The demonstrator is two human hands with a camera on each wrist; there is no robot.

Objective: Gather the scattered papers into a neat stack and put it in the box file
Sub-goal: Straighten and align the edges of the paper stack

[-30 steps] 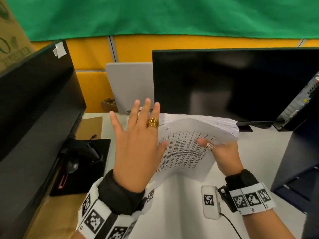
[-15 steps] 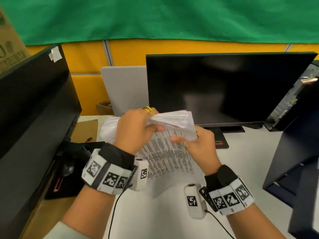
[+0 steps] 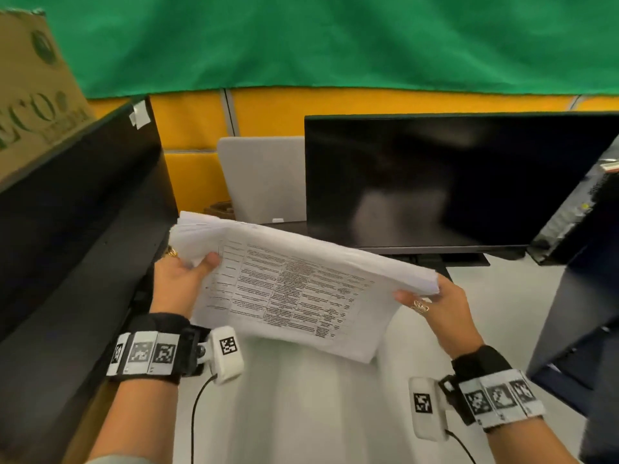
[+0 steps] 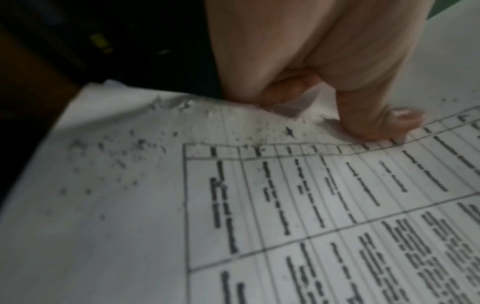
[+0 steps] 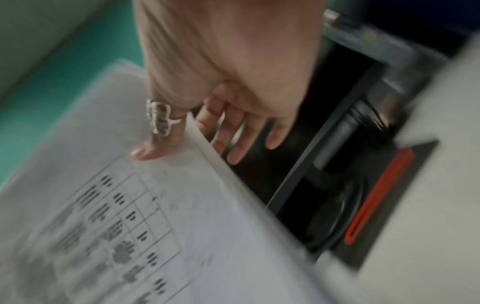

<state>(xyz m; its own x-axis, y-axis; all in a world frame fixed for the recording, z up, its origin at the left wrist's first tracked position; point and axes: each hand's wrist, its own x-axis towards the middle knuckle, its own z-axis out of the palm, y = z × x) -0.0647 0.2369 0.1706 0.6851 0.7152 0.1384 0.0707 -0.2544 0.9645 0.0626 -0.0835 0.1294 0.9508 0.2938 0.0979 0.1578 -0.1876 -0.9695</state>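
A thick stack of white papers (image 3: 294, 286) with a printed table on top hangs in the air above the white desk (image 3: 318, 413). My left hand (image 3: 187, 272) grips its left end, thumb (image 4: 376, 123) pressed on the top sheet (image 4: 233, 205). My right hand (image 3: 432, 299) grips the right end: the ringed thumb (image 5: 155, 144) lies on top of the stack (image 5: 155, 226) and the fingers (image 5: 233, 144) curl beneath it. The stack sags slightly and its near corner droops. A dark blue box-like object (image 3: 576, 313) stands at the right edge; I cannot tell whether it is the box file.
A black monitor (image 3: 452, 182) stands behind the papers, its stand base carrying a red strip (image 5: 376, 195). A black computer case (image 3: 73, 229) fills the left side with a cardboard box (image 3: 30, 95) behind it. A grey panel (image 3: 264, 175) leans at the back.
My left hand, open over the stack a second ago, has taken hold of it. The hands have moved apart and the stack now spans wide between them.
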